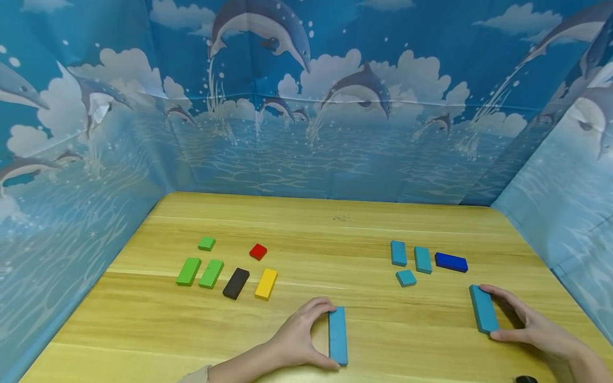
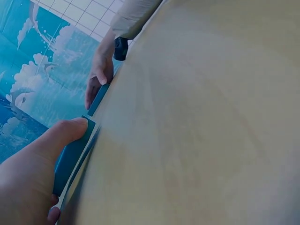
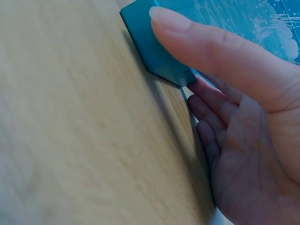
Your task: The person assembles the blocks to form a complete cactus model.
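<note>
My left hand [image 1: 298, 336] pinches a long light-blue block [image 1: 338, 336] between thumb and fingers at its two short ends. The left wrist view shows the thumb on the near end of that block [image 2: 74, 157], close over the tabletop. Farther right, my right hand [image 1: 536, 325] holds a second light-blue block [image 1: 484, 309] the same way, fingers at the far end and thumb at the near end. In the right wrist view the thumb presses an end of this block [image 3: 157, 51]; its far end is out of frame. Whether either block touches the table I cannot tell.
Ahead of the right hand lie several smaller light-blue blocks [image 1: 423, 260] and a dark-blue block [image 1: 451, 262]. On the left are green blocks [image 1: 189, 272], a black block [image 1: 236, 283], a yellow block [image 1: 266, 284] and a red block [image 1: 258, 251]. Dolphin-print curtains [image 1: 297, 159] border the wooden table [image 1: 143, 319].
</note>
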Motion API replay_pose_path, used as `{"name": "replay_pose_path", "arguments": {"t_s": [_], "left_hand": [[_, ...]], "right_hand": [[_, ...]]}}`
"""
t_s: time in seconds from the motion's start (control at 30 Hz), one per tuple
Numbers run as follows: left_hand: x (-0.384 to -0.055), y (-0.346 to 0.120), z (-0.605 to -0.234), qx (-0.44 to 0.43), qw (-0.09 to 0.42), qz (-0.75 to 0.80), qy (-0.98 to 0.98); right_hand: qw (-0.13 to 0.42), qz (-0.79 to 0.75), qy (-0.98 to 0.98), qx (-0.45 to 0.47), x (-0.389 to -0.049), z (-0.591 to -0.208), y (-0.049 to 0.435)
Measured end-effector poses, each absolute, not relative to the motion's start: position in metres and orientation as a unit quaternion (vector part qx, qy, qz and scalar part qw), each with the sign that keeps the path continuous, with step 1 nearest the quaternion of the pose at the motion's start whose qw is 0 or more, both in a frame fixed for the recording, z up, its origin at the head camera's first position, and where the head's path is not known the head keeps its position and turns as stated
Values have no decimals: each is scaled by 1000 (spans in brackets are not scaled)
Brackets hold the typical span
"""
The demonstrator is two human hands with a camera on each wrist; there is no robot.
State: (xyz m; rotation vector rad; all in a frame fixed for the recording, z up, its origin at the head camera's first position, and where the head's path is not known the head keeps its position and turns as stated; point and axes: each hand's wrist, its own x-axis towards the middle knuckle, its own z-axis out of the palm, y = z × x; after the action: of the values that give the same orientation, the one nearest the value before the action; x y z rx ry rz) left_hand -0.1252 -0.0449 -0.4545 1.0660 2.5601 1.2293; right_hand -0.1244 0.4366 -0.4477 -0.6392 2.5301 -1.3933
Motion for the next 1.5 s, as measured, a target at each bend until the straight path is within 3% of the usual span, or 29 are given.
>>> {"name": "replay_pose_path", "arguments": {"t_s": [0.77, 1.03, 1.3, 1.5], "left_hand": [[-123, -45, -460, 367, 31, 356, 859], [-122, -46, -460, 375, 18, 352, 857], [-122, -48, -459, 379, 14, 346, 858], [-123, -47, -458, 386, 13, 346, 855]], "right_hand": [[67, -454, 863, -213, -124, -449, 435], [47, -522, 821, -226, -128, -444, 431], [14, -525, 809, -262, -151, -407, 364], [28, -529, 806, -265, -173, -399, 302]]}}
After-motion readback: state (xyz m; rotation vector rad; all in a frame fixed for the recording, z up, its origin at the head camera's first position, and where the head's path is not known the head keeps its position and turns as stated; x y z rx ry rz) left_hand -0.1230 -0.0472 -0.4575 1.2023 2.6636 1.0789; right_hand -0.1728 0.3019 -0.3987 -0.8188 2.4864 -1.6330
